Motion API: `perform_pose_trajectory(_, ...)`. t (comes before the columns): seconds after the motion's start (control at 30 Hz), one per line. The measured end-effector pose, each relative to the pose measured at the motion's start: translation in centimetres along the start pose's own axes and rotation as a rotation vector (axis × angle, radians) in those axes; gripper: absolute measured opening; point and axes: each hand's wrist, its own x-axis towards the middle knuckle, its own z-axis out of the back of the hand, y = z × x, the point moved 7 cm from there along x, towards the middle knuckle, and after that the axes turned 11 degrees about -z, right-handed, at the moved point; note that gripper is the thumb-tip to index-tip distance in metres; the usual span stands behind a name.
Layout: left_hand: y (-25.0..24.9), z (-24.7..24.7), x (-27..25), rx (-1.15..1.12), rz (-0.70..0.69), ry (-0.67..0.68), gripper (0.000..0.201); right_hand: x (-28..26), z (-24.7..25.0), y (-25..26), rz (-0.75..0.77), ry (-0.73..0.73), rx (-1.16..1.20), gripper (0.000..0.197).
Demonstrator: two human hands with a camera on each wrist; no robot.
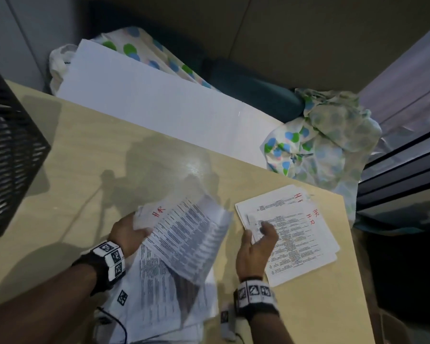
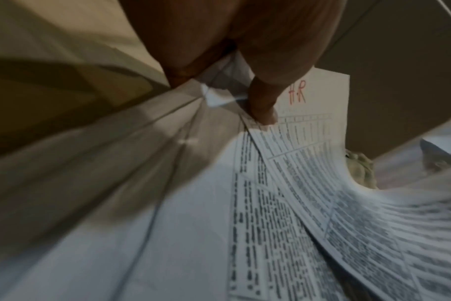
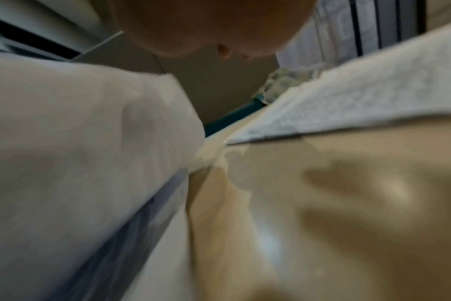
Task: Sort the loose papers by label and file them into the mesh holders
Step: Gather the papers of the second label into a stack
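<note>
Left hand (image 1: 127, 230) pinches a printed sheet (image 1: 186, 234) by its top corner — thumb (image 2: 262, 101) on the face, fingers beneath. The sheet is white, dense with black tabular text, "HR" in red handwriting near the held corner; it bows and lifts off the loose pile (image 1: 159, 301) at the near edge of the surface (image 1: 90, 150). The pile's sheets are white with black text, fanned unevenly.

Right hand (image 1: 256, 247) hovers over the sorted stack (image 1: 298, 234) by the right edge — fingers loosely curled, holding nothing, this grip slack. The stack's top sheets carry red "HR" and "H-R" marks, corners slightly askew.

A black mesh holder (image 1: 8, 145) stands at the left edge, well apart from both piles.
</note>
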Motion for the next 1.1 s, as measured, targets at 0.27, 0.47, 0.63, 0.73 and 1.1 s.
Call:
perform_pose_trajectory(0.27,0.3,0.0,0.4,-0.081,-0.072,0.065,0.076,5.5,-6.5,1.9,-0.184,0.558,-0.323,0.043)
perform_pose_trajectory(0.47,1.3,0.3,0.4,-0.424,-0.058,-0.03,0.029,3.2,-9.3,0.6,-0.181,0.621,-0.525,0.041)
perform_pose_trajectory(0.63,-0.2,1.0,-0.3,-0.516,-0.103,-0.099,0.031,2.0,-7.3,-2.9,-0.355,0.458,-0.413,0.035)
perform_pose_trajectory(0.73,-0.5,0.3,-0.5,-0.546,-0.13,-0.087,0.046,-0.4,-7.1,-4.0,-0.432,0.481,-0.362,0.046)
perform_pose_trajectory(1.1,-2.6,0.1,1.4,-0.243,-0.196,0.072,0.054,1.3,-10.2,-0.3,-0.322,0.597,-0.333,0.063)
